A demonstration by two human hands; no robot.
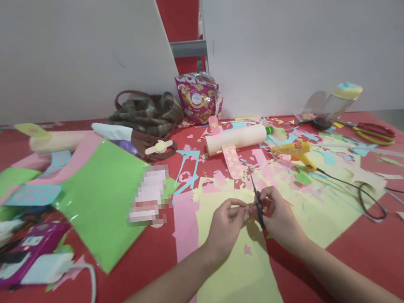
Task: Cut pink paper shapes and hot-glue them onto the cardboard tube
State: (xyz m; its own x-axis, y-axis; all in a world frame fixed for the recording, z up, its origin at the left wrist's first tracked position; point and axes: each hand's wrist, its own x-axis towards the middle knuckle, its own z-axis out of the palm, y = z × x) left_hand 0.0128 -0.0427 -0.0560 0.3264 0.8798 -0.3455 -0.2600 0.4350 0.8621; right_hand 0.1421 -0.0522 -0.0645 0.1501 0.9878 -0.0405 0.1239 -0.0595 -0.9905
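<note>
My right hand (277, 216) is closed around a small pair of black-handled scissors (258, 203), whose blades point up and away from me. Close beside it, my left hand (227, 226) is pinched at the fingertips. A tiny pale scrap seems to sit between the fingertips, too small to name. Under both hands lies a sheet of pale yellow paper (234, 279), and a pink paper star (247, 249) rests on it. Beyond the hands is a cream paper roll (237, 139) with pink star-patterned strips and a green end.
A yellow glue gun (297, 153) with a black cord lies to the right, amid paper scraps. Red-handled scissors (373, 132) and a clear bottle (338, 104) are farther right. Green sheets (109, 201), a purple box (31, 251) and a white cable (94, 290) are leftward; a snack bag (199, 98) stands behind.
</note>
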